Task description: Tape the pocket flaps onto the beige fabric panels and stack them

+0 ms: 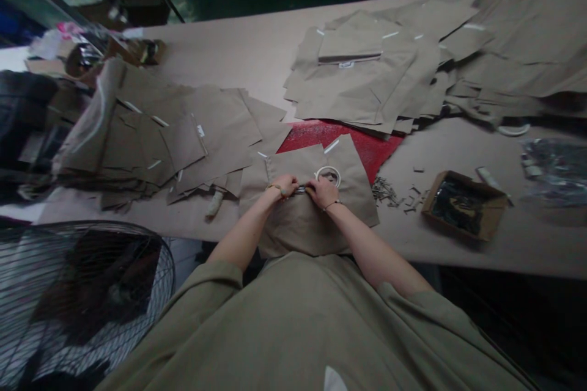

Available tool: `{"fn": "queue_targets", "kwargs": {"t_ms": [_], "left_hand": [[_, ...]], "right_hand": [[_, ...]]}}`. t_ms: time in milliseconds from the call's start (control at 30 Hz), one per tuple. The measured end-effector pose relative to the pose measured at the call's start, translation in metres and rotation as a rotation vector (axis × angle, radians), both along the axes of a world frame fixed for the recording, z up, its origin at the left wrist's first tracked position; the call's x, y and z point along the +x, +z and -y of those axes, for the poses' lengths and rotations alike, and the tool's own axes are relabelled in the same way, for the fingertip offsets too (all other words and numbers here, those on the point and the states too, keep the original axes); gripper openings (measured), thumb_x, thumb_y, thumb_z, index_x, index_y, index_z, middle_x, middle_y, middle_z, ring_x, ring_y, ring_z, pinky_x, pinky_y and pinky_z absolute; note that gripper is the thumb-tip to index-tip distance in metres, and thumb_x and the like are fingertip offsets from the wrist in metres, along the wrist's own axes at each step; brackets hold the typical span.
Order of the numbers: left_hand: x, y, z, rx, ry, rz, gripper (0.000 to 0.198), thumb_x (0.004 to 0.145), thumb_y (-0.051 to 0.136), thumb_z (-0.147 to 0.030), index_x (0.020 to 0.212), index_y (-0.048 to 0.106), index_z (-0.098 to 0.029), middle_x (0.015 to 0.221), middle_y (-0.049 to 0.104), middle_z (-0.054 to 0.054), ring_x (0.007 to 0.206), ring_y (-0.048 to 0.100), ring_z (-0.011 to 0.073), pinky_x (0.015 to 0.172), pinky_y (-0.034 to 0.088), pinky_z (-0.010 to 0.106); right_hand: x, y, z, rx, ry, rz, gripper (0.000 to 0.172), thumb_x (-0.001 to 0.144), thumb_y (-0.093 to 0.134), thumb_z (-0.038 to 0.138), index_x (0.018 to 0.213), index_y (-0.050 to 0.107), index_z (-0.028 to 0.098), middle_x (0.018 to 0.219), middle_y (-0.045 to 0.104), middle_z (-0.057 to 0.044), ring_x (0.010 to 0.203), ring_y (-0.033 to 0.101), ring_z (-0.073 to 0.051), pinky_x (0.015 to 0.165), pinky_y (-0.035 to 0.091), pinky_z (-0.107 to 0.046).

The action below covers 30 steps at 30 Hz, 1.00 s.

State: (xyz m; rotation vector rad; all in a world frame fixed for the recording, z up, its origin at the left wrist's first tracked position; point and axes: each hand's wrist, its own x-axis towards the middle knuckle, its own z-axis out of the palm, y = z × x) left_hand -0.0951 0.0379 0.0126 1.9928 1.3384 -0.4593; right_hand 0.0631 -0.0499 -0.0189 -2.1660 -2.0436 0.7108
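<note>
A khaki fabric piece (pixel 302 229) lies flat at the table's near edge, directly before me. On it, a small dark strip with white marks (pixel 301 189) spans the gap between my hands. My left hand (pixel 286 186) pinches the left end of this strip, fingers closed. At the other end my right hand (pixel 324 193) is also closed, its fingertips pressed together on the strip. Just behind the right hand, a white ring-shaped roll (pixel 338 175) rests on the fabric. Small white strips (pixel 331 146) show near the fabric's far edge. The fingertips are too small to see finely.
Khaki fabric stacks lie left (pixel 220 119) and back right (pixel 362 91). Red material (pixel 385 145) shows beneath. To the right are scattered small metal pieces (pixel 386 192), a cardboard box (pixel 493 220) and clear plastic bags (pixel 557 165). A wire basket (pixel 167 256) stands at lower left.
</note>
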Motion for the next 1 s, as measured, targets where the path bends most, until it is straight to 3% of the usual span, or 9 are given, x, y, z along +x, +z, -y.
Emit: {"fn": "queue_targets", "kwargs": {"t_ms": [367,733,867,1000], "left_hand": [[0.006,0.003,0.003,0.023,0.048,-0.035,0.021,0.095,0.060,-0.029,0.099,0.076,-0.016,0.090,0.076,0.005,0.080,0.065,0.0147,0.071,0.044,0.021],[0.015,-0.008,0.025,0.171,0.154,-0.079,0.023,0.097,0.055,-0.027,0.105,0.074,-0.016,0.106,0.075,0.015,0.101,0.068,0.0241,0.089,0.050,0.032],[0.018,-0.009,0.031,0.198,0.159,-0.072,0.023,0.096,0.057,-0.028,0.103,0.074,-0.015,0.103,0.075,0.016,0.101,0.069,0.0274,0.089,0.051,0.035],[0.010,-0.007,0.035,0.239,0.161,-0.037,0.023,0.096,0.057,-0.032,0.109,0.072,-0.020,0.105,0.075,0.013,0.105,0.068,0.0276,0.091,0.052,0.037]], "right_hand": [[0.000,0.006,-0.001,-0.034,0.009,0.009,0.033,0.101,0.052,0.043,0.122,0.073,0.028,0.118,0.064,-0.012,0.108,0.059,-0.025,0.082,0.044,-0.030],[0.003,0.010,-0.003,-0.049,0.023,-0.042,0.032,0.099,0.054,0.039,0.123,0.071,0.026,0.117,0.066,-0.011,0.107,0.060,-0.023,0.085,0.044,-0.030],[0.013,0.013,-0.013,-0.093,0.079,-0.099,0.032,0.096,0.060,0.035,0.125,0.070,0.027,0.117,0.070,-0.007,0.104,0.063,-0.021,0.084,0.044,-0.028],[0.021,0.017,-0.031,-0.156,0.123,-0.064,0.029,0.093,0.064,0.043,0.116,0.075,0.028,0.110,0.075,-0.005,0.096,0.066,-0.020,0.077,0.044,-0.027]]}}
